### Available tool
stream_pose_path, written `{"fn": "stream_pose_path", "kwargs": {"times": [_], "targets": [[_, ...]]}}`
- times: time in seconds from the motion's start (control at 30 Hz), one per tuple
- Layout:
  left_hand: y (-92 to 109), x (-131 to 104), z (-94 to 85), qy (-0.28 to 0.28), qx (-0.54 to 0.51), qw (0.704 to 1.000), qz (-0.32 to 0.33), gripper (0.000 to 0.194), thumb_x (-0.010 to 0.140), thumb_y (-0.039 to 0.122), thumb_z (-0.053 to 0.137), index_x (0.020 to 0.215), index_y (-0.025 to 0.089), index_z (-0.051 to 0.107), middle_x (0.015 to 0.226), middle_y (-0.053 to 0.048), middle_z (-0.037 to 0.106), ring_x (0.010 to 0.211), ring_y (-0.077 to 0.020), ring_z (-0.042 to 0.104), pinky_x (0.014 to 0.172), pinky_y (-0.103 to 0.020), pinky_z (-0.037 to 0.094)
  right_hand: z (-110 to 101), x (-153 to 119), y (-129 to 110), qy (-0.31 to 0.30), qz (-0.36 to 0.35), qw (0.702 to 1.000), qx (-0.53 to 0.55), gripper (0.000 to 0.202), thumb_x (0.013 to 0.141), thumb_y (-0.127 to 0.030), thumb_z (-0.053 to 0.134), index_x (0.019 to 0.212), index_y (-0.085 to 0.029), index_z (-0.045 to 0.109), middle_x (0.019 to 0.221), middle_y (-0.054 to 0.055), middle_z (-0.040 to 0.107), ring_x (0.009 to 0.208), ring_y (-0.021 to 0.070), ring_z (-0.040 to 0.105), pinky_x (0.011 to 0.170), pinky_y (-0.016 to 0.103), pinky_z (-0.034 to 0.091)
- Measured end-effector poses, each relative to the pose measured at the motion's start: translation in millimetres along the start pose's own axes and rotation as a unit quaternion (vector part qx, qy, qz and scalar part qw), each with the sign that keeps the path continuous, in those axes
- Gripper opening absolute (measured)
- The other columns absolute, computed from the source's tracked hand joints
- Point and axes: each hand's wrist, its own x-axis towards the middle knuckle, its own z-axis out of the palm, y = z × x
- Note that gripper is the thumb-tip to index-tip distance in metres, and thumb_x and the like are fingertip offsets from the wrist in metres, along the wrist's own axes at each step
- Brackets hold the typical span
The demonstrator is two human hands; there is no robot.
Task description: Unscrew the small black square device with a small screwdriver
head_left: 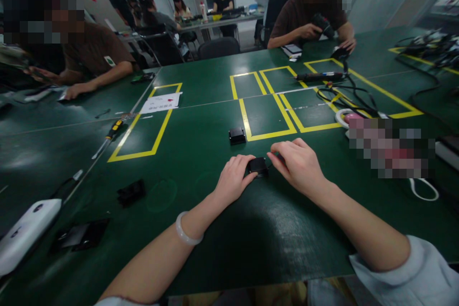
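A small black box-like part [258,166] lies on the green table in front of me. My left hand [236,177] grips it from the left, with the thumb at its near edge and the fingers over its far side. Just right of the part, my right hand [299,165] is closed in a pinch; what sits between its fingertips, if anything, is too small and dark to name. A similar black part [237,136] rests a little farther off, beside a yellow tape corner.
Yellow tape outlines [270,135] mark the green table [201,153]. A screwdriver [114,129], a black piece [131,193], a flat black piece [81,235] and a white device [30,234] lie left. An electric screwdriver [321,77] and cables lie right. Co-workers sit across the table.
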Motion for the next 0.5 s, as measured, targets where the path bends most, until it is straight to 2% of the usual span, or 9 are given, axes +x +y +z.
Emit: {"fn": "stream_pose_path", "kwargs": {"times": [0.17,0.4,0.5], "targets": [[0.7,0.3,-0.4,-0.001,-0.002,1.000,-0.001,0.034,0.092,0.034,0.054,0.123,0.022,0.047,0.117,-0.006,0.057,0.103,-0.0233,0.052,0.090,-0.038,0.044,-0.1,0.9,-1.2,0.009,-0.001,1.000,-0.010,0.010,0.090,-0.015,0.048,0.092,-0.014,0.057,0.078,0.004,0.066,0.066,0.0160,0.057,0.067,0.032,0.038],[0.0,0.5,0.5,-0.001,0.002,1.000,-0.001,0.035,0.092,0.035,0.054,0.123,0.021,0.047,0.118,-0.007,0.057,0.103,-0.0235,0.051,0.090,-0.039,0.044,-0.7,0.9,-1.1,0.001,0.003,1.000,-0.001,0.011,0.091,-0.023,0.050,0.088,-0.015,0.057,0.077,0.004,0.067,0.067,0.0159,0.059,0.067,0.032,0.038],[0.2,0.2,0.3,-0.002,0.002,1.000,-0.002,0.035,0.092,0.035,0.054,0.123,0.021,0.047,0.117,-0.006,0.057,0.104,-0.0234,0.051,0.091,-0.039,0.043,-0.7,1.5,-1.3,0.004,0.003,1.000,-0.008,0.009,0.091,-0.018,0.049,0.088,-0.015,0.057,0.076,0.004,0.067,0.067,0.0157,0.059,0.067,0.032,0.038]]}}
